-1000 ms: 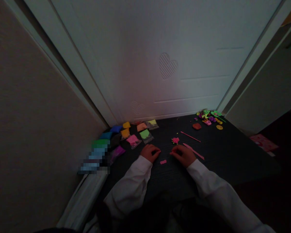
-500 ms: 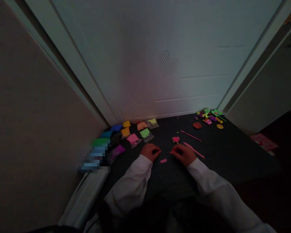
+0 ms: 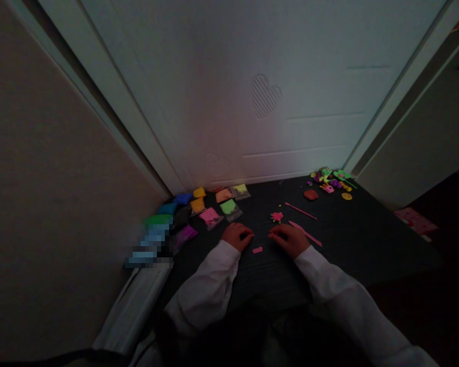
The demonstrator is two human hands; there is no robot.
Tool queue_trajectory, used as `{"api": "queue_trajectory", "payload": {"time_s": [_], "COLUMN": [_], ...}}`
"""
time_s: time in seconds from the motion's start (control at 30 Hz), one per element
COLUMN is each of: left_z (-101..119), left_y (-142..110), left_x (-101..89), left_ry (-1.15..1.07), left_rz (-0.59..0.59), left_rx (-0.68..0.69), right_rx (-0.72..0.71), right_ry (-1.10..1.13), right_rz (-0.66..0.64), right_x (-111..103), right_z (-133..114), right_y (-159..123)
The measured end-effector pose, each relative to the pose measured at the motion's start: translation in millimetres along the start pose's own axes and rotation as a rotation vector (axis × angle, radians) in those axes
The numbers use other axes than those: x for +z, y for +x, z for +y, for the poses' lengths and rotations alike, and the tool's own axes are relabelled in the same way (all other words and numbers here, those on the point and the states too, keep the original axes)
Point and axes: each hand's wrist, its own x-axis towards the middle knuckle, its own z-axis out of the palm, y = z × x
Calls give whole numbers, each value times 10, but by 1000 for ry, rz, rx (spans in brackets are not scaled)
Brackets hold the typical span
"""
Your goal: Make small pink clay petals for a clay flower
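My left hand rests on the dark table with thumb and forefinger pinched; anything between the tips is too small to make out. Across a small gap, my right hand is also pinched, its tips hiding whatever they may hold. Between the hands and slightly nearer me lies a flat pink clay piece with a wavy outline. Just beyond my right hand sits a small pink clay cluster with green bits at its edge. A pink pointed modelling tool lies beside my right hand, with a thinner pink stick behind it.
Bags of coloured clay, among them a pink bag and a green bag, lie along the left side. At the back right are several small clay figures, a red clay lump and a yellow disc. A white panel stands behind the table.
The view has tilted slightly, so the table appears a little higher. Both hands keep nearly the same pinched poses and places; the objects on the table have not moved.
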Motion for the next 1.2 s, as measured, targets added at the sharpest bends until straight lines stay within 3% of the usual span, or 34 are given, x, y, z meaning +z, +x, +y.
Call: {"api": "queue_trajectory", "payload": {"time_s": [0.17, 0.43, 0.77, 1.2], "left_z": [14, -12, -25, -20], "left_y": [8, 8, 5, -3], "left_x": [-5, 31, 23, 23], "left_ry": [-8, -6, 5, 14], "left_rz": [-9, 0, -3, -7], "left_rx": [0, -6, 1, -5], "right_rx": [-26, -85, -62, -45], "right_ry": [-40, -294, -273, -248], "right_rz": [-34, -211, -229, -126], "right_x": [8, 77, 64, -1], "right_z": [25, 66, 102, 47], "right_y": [1, 31, 35, -118]}}
